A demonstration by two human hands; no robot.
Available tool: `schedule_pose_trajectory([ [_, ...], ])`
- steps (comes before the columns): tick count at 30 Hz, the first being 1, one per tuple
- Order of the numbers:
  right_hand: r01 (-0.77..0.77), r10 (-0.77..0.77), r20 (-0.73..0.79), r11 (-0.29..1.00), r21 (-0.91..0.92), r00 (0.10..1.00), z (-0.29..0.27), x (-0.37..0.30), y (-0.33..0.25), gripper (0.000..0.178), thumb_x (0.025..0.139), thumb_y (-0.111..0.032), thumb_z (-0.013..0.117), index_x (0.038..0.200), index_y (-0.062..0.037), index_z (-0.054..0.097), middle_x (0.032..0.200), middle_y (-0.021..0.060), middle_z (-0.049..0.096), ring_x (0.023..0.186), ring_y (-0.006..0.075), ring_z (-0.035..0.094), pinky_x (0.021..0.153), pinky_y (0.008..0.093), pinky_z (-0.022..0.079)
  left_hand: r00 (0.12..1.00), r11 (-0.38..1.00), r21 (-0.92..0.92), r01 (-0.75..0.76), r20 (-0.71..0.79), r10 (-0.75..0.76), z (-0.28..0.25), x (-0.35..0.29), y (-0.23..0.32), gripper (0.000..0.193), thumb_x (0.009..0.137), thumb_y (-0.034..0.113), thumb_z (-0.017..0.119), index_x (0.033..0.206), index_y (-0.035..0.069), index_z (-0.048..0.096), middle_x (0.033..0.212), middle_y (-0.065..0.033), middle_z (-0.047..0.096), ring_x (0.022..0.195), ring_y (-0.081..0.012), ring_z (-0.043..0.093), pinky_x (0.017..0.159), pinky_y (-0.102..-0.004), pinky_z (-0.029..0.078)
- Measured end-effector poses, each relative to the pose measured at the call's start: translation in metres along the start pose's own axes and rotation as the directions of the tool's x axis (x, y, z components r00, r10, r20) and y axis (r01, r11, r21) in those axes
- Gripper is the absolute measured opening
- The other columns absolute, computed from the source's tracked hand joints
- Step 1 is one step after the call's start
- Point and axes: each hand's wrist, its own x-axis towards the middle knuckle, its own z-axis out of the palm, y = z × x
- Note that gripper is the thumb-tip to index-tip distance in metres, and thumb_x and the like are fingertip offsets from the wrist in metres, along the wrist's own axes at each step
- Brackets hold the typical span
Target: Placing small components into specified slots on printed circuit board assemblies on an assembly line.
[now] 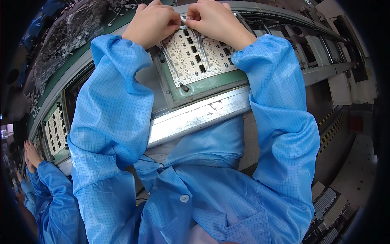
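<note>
Both my hands meet over the far edge of a white circuit board panel (187,65) with rows of black components. The panel lies in a green carrier frame (178,96). My left hand (153,23) is closed in a pinch at the panel's far edge; what its fingertips hold is hidden. Close beside it, my right hand (217,23) pinches a small white cable end (183,19). Thin white cables (170,63) lie lengthwise across the panel. A dark peg (184,87) stands at the carrier's near corner.
A metal rail (199,114) runs along the near side of the carrier. At the left are a heap of clear bags and white cables (69,44) and another board panel (56,129). A co-worker's hands (31,155) show at the far left. Conveyor rails (325,71) continue right.
</note>
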Motion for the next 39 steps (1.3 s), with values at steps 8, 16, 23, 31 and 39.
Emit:
schedule_pose_trajectory([
  [8, -0.029, 0.024, 0.154, 0.999, 0.028, 0.988, 0.009, 0.007, -0.004, 0.016, 0.088, -0.022, 0.062, 0.086, -0.0070, 0.067, 0.093, 0.0144, 0.069, 0.101, 0.0373, 0.063, 0.081, 0.0515, 0.044, 0.998, 0.998, -0.035, 0.058, -0.018, -0.059, 0.007, -0.031, -0.007, 0.021, 0.089, 0.023, 0.068, 0.104, 0.012, 0.077, 0.104, -0.0041, 0.071, 0.101, -0.0282, 0.061, 0.090, -0.0436, 0.044],
  [16, -0.099, 0.098, 0.198, 0.995, -0.005, 0.975, 0.010, 0.006, -0.008, 0.020, 0.089, -0.027, 0.065, 0.096, -0.0091, 0.063, 0.104, 0.0140, 0.062, 0.109, 0.0349, 0.056, 0.092, 0.0503, 0.041, 0.963, 0.961, 0.099, 0.259, 0.049, -0.265, -0.028, -0.044, 0.016, 0.021, 0.093, 0.019, 0.067, 0.111, 0.012, 0.075, 0.109, -0.0041, 0.070, 0.104, -0.0288, 0.061, 0.090, -0.0426, 0.048],
  [23, -0.065, 0.057, 0.051, 0.981, 0.182, 0.997, -0.015, 0.014, 0.003, 0.031, 0.089, -0.028, 0.069, 0.109, -0.0050, 0.066, 0.104, 0.0160, 0.066, 0.101, 0.0378, 0.063, 0.087, 0.0465, 0.050, 0.967, 0.965, 0.068, 0.252, 0.029, -0.255, -0.096, -0.089, 0.071, 0.020, 0.088, 0.012, 0.070, 0.108, 0.013, 0.074, 0.110, -0.0018, 0.068, 0.110, -0.0283, 0.058, 0.093, -0.0417, 0.043],
  [31, 0.594, -0.602, 0.219, 0.797, 0.106, 0.768, -0.040, -0.073, -0.071, 0.029, 0.085, -0.009, 0.068, 0.113, -0.0139, 0.073, 0.112, 0.0013, 0.073, 0.111, 0.0252, 0.062, 0.100, 0.0460, 0.045, 0.899, 0.892, 0.118, 0.437, -0.045, -0.435, -0.132, -0.163, 0.168, 0.040, 0.072, 0.002, 0.074, 0.110, 0.013, 0.073, 0.120, -0.0064, 0.066, 0.112, -0.0319, 0.058, 0.096, -0.0445, 0.042],
  [39, 0.676, -0.648, 0.293, 0.737, 0.009, 0.703, -0.030, -0.078, -0.090, 0.044, 0.094, -0.022, 0.061, 0.138, -0.0270, 0.065, 0.123, -0.0067, 0.070, 0.114, 0.0198, 0.061, 0.105, 0.0454, 0.043, 0.831, 0.834, 0.187, 0.520, -0.338, -0.442, -0.084, -0.236, 0.192, 0.040, 0.066, 0.003, 0.074, 0.105, 0.013, 0.073, 0.111, -0.0031, 0.070, 0.100, -0.0248, 0.060, 0.090, -0.0466, 0.042],
])
